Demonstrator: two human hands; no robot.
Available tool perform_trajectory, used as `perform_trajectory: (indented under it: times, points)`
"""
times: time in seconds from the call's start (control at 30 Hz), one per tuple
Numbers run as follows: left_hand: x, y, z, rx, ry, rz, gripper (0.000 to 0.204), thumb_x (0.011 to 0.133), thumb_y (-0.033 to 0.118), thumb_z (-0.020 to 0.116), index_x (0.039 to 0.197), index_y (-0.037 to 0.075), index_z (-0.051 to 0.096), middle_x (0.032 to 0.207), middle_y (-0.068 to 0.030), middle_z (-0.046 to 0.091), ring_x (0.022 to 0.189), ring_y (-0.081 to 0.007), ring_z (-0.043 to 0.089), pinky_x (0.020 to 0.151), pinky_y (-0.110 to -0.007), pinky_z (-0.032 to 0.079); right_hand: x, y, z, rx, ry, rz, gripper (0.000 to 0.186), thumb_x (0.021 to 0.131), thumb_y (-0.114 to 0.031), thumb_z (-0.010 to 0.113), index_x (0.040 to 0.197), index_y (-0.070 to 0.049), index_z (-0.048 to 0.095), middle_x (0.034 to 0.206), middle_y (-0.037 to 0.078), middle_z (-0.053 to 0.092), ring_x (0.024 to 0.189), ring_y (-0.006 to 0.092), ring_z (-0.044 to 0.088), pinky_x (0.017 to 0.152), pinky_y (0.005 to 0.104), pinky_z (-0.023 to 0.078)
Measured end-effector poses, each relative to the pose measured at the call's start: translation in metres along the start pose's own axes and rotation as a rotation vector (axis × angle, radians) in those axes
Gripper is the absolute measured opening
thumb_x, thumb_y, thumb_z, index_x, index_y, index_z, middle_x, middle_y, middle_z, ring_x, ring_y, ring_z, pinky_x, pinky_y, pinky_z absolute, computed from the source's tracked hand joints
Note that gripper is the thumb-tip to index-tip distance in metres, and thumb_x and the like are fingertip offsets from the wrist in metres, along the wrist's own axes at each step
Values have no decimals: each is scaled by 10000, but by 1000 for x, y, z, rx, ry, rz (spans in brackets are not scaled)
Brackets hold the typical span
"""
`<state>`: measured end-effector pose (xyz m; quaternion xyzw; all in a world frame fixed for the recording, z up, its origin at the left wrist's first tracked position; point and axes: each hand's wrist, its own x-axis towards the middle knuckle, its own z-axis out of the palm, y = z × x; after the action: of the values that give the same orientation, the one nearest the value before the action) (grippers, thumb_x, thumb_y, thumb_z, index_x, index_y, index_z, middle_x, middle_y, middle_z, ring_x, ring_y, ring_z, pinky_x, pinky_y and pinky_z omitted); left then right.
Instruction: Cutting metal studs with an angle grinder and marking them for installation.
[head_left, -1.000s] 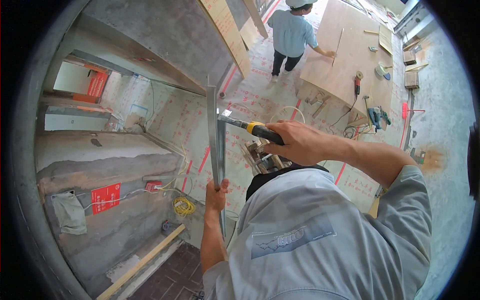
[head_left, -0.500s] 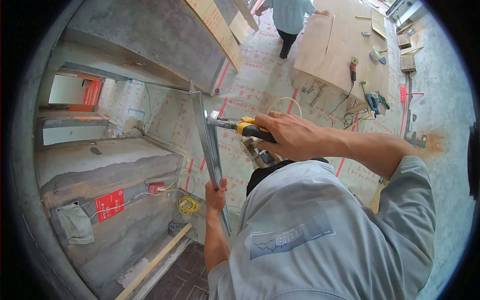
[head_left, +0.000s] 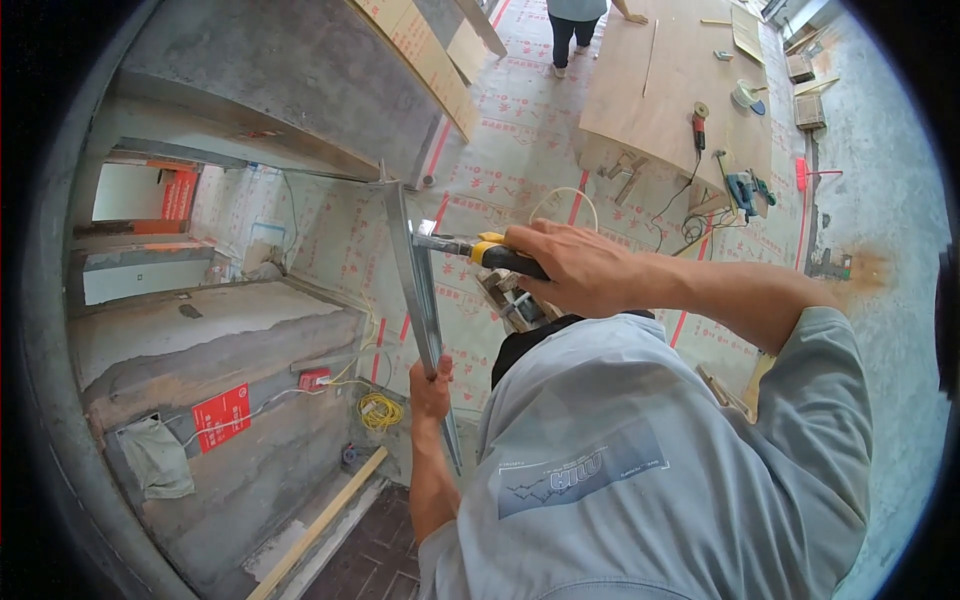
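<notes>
A long silver metal channel (head_left: pixel 408 280) stands upright and slightly tilted ahead of me. Around its lower part wraps my left hand (head_left: pixel 431 392), thumb up. My right hand (head_left: pixel 590 266) grips the yellow-and-black handles of tin snips (head_left: pixel 490 251) at chest height. Their jaws meet the right edge of the channel near its upper end, where a small bright flap of metal shows. Whether the blades are fully closed is too small to make out.
A plywood-topped table (head_left: pixel 630 85) with an angle grinder (head_left: pixel 699 125) and a blue power tool (head_left: pixel 743 195) stands at far right. Beyond my hands a person (head_left: pixel 576 38) stands beside it. At left are a concrete ledge (head_left: pixel 240 310), a yellow cable coil (head_left: pixel 379 410) and a wooden batten (head_left: pixel 320 520).
The person at the back has moved farther away, keeping one hand at the table. My view has shifted slightly; both hands keep their grip, the snips staying at the channel's edge.
</notes>
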<state>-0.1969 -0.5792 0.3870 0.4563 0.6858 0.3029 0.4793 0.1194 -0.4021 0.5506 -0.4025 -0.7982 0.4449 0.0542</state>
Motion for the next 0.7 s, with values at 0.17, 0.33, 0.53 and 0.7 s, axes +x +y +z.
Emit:
perform_trajectory:
  times: [0.17, 0.33, 0.53, 0.7]
  points:
    - [1, 4, 2, 36, 3, 5, 625, 979, 642, 584, 754, 60, 559, 662, 2, 555, 629, -99, 514, 606, -296, 394, 4, 9, 2, 5, 4, 34, 289, 981, -253, 615, 1132, -36, 500, 1020, 214, 607, 1006, 403, 601, 871, 506, 450]
    - [1, -5, 4, 56, 72, 65, 580, 976, 589, 630, 814, 32, 593, 587, 15, 498, 566, -94, 466, 519, -307, 364, 13, 19, 1, 32, 1, 195, 316, 939, -266, 626, 1110, -22, 521, 1010, 220, 643, 952, 411, 628, 858, 513, 458]
    - [-1, -18, -3, 116, 130, 130, 554, 985, 561, 632, 828, 31, 598, 564, 11, 470, 536, -85, 431, 500, -305, 335, 18, 29, -2, 31, -164, 204, 333, 871, -243, 626, 1068, 21, 575, 995, 234, 683, 946, 400, 661, 874, 487, 493]
    - [0, 0, -10, 172, 98, 119, 553, 986, 564, 627, 843, 30, 605, 546, -4, 458, 521, -84, 421, 496, -308, 327, 15, 46, 3, 75, -206, 147, 272, 852, -218, 617, 1029, -21, 554, 922, 182, 614, 902, 361, 626, 819, 479, 468]
